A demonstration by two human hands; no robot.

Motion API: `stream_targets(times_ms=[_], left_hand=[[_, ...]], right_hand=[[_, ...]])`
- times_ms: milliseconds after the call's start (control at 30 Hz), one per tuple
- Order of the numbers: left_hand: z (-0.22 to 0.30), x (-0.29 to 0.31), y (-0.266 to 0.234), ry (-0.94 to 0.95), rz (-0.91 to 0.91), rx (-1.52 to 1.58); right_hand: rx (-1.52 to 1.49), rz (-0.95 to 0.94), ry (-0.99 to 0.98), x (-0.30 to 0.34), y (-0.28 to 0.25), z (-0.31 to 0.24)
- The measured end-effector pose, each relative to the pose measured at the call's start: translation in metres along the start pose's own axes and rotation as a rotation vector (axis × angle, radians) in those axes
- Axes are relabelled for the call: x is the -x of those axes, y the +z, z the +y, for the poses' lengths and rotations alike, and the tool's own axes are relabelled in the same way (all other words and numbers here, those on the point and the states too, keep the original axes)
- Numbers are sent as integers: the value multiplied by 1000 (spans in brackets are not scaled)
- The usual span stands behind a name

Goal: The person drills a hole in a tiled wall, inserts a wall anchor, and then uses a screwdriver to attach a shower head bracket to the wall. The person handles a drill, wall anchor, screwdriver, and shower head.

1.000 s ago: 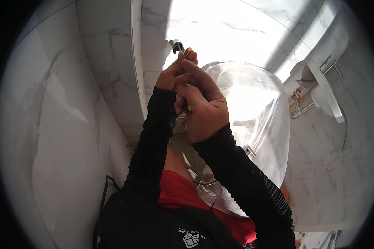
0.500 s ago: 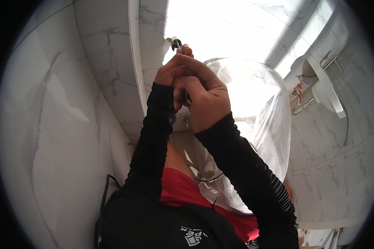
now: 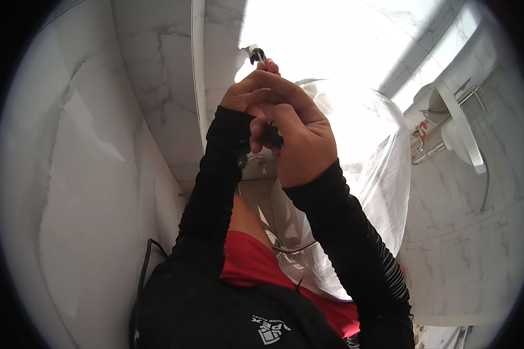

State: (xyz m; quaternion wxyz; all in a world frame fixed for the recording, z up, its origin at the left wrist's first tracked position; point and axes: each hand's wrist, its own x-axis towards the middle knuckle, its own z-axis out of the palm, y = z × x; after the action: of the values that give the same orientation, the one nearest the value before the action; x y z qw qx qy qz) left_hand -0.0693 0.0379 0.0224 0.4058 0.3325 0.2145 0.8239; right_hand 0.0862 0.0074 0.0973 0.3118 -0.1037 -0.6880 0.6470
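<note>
Both hands are raised together in front of a marble-patterned wall. In my right hand (image 3: 310,135), the fingers are wrapped round the black and yellow handle of a screwdriver (image 3: 272,136). My left hand (image 3: 245,93) overlaps it, with its fingertips closed around the thin metal shaft farther up. That shaft points at a small black fitting with a pale base (image 3: 254,52) on the wall. Whether the tip touches a screw there cannot be made out. Much of the handle and shaft is hidden behind the fingers.
A clear plastic cover (image 3: 372,145) drapes over a bulky white thing close on the right. Beyond it hang a white washbasin (image 3: 461,142) and its pipes (image 3: 422,152). A marbled wall (image 3: 81,174) stands close on the left. A bent hose (image 3: 297,250) shows below the hands.
The view has shifted slightly, so the hands and wall fitting sit a little farther right. More of the handle shows between the fingers. Both hands keep their grip.
</note>
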Motion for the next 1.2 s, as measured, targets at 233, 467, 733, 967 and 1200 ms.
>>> stream_targets(times_ms=[233, 467, 733, 967, 1200], left_hand=[[7, -8, 2, -248, 4, 335], [1, 6, 13, -51, 37, 201], [2, -14, -12, -256, -38, 346], [4, 9, 10, -27, 221, 118], [10, -9, 0, -247, 32, 237]], right_hand=[[1631, -417, -207, -10, -15, -22], [-61, 111, -88, 1, -4, 7], [1149, -266, -252, -12, -17, 7], [-33, 113, -78, 0, 15, 19], [1318, -312, -8, -11, -15, -5]])
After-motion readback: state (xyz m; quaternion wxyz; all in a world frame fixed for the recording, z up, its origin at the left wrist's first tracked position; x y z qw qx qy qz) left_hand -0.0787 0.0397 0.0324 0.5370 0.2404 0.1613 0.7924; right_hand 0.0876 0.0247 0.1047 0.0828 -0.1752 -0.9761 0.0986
